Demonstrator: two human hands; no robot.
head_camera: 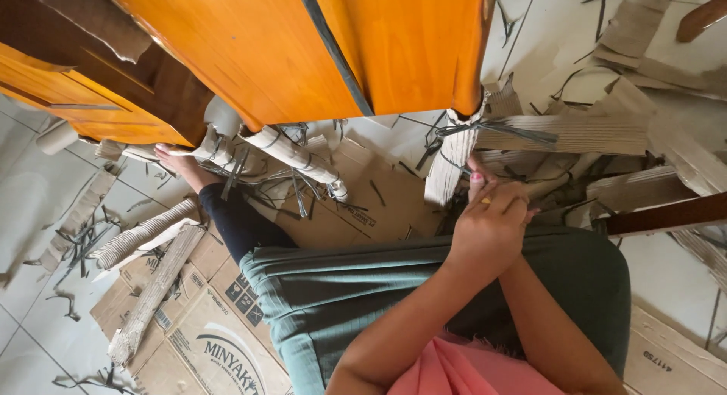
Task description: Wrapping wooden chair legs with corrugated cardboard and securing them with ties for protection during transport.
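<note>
My left hand (491, 227) is curled into a fist over my knee, just below and right of a furniture leg wrapped in corrugated cardboard (453, 164) and bound with black straps (492, 128). What its fingers enclose is hidden. My right forearm crosses under it, so my right hand is almost wholly covered; only a fingertip with a pink nail (475, 177) shows beside the wrapped leg. Above it is the orange wooden furniture (303, 46). A second cardboard-wrapped leg (299, 159) slants at centre left.
My foot (176, 159) and dark-clad leg (238, 224) stretch left under the furniture. Flattened cardboard boxes (204, 334), cardboard rolls (144, 236) and cut black strap pieces (83, 240) litter the white tiled floor (30, 198). More cardboard sheets (575, 134) and a dark wooden bar (666, 213) lie at right.
</note>
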